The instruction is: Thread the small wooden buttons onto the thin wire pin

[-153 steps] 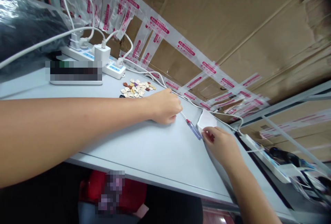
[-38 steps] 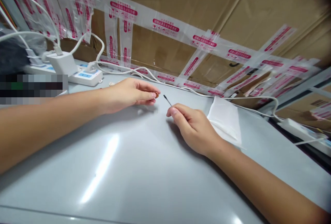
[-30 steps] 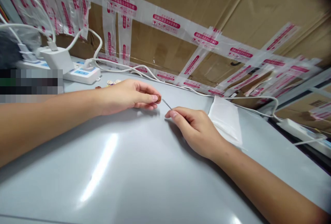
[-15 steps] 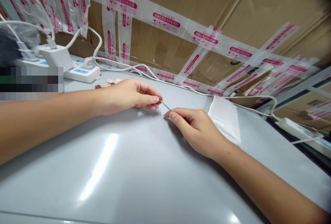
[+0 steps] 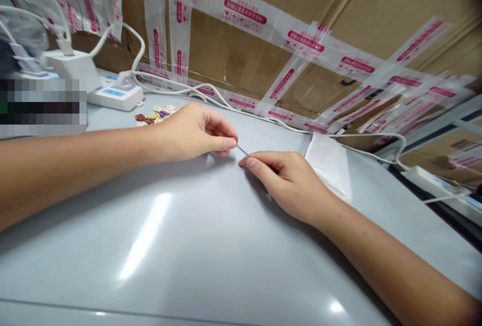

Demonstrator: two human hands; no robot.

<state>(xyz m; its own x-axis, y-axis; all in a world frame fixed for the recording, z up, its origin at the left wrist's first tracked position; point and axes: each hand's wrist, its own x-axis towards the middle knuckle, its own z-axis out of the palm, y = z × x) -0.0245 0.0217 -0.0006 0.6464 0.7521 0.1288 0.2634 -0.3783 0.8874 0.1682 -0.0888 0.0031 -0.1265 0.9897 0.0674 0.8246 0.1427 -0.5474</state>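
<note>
Button point(image 5: 236, 139): small and brown, pinched at the tips of the left thumb and fingers, apparently just above the table point(image 5: 211, 245); only a sliver shows, so its face and any holes are hidden.
Left hand point(image 5: 199, 132): nearly closed, thumb pressed toward the forefinger on the button, the other fingers loosely curled.
Right hand point(image 5: 289, 180): drawn in, thumb and forefinger closed on a thin metal rod point(image 5: 243, 150); whether a handle lies in the palm, I cannot tell.
Rod's end: slants leftward to the button, touching or almost touching; too small to make out.
Pinch: best held firm by the button's rim, I judge, with the fingertips clear of the rod's line.
Pressure: should be light and straight along the rod, since a hard push could make so small a piece slip or twist.
Loose buttons point(image 5: 163, 114): heaped beyond the left wrist, in white, brown, yellow and purple; some look round with openings.
White packet point(image 5: 327, 165): flat on the table, just beyond the right hand.
Cord point(image 5: 278, 121): along the back edge, by the cardboard point(image 5: 233, 55).
</note>
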